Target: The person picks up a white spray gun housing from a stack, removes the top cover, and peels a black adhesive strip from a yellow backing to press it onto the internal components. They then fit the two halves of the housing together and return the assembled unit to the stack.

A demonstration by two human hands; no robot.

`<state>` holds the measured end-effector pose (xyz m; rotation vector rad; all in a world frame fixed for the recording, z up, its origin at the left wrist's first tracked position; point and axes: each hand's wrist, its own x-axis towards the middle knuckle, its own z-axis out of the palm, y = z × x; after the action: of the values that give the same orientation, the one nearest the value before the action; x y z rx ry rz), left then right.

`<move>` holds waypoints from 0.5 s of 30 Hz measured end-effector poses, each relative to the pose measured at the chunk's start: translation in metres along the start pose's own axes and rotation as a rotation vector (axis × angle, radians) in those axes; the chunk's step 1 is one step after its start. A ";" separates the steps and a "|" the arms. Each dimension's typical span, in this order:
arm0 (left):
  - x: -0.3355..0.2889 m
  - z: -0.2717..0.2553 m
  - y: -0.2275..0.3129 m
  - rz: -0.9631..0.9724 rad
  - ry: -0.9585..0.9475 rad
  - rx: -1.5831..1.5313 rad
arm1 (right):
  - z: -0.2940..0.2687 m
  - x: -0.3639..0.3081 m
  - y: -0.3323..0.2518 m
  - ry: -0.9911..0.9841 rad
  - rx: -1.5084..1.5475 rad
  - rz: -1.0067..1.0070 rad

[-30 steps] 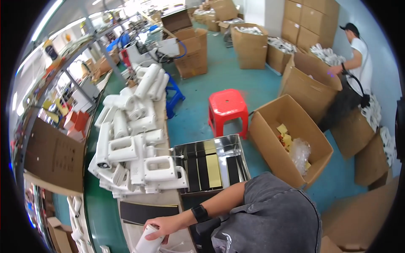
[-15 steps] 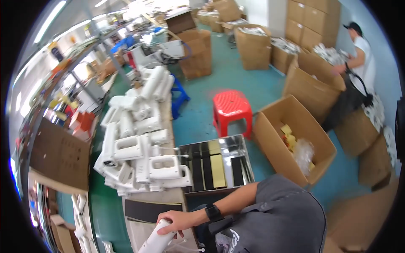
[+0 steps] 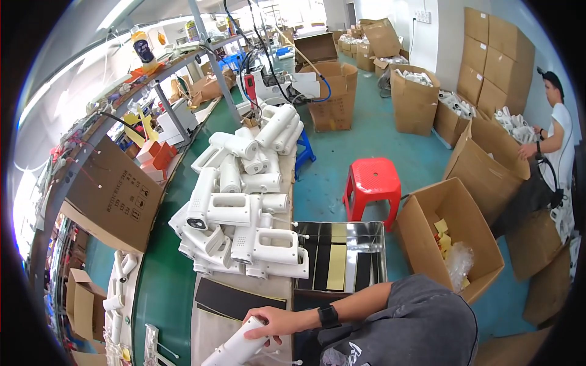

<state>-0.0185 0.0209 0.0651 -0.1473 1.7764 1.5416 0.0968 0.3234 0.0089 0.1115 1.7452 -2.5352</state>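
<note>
My right hand [image 3: 266, 323], with a black watch [image 3: 328, 316] on its wrist, is closed round the end of a white cylindrical plastic device housing [image 3: 237, 349]. The housing lies tilted over the pale bench edge, and its lower end leaves the picture at the bottom. Just beyond the hand are dark flat strips [image 3: 238, 297]. Further along rises a heaped pile of white handheld device housings [image 3: 244, 201] with cylindrical bodies and loop handles. Thin white tie-like pieces [image 3: 287, 360] show beside the held housing. My left hand is out of view.
Right of the pile, a shiny metal tray [image 3: 379, 256] holds black and yellow strips. Beyond are a red stool [image 3: 373, 183] and an open carton [image 3: 421, 213]. A green conveyor belt [image 3: 177, 268] runs at left, beside a shelf [image 3: 165, 73]. A co-worker [image 3: 558, 134] stands among cartons at right.
The whole scene has shifted right and slightly down in the picture as my head turned. My right hand keeps its grip on the white housing. The co-worker's head and arms have moved slightly.
</note>
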 end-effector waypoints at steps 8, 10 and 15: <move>-0.010 0.014 0.011 0.075 0.041 0.083 | 0.000 0.002 -0.004 0.000 -0.019 0.008; -0.009 0.012 0.009 0.099 0.057 0.080 | 0.000 0.002 -0.005 0.010 -0.017 0.033; 0.028 -0.042 -0.030 -0.024 -0.043 0.189 | -0.001 0.005 -0.005 -0.003 0.017 0.080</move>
<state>-0.0417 -0.0137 0.0232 -0.0422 1.8680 1.3412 0.0917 0.3260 0.0132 0.1739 1.6827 -2.4934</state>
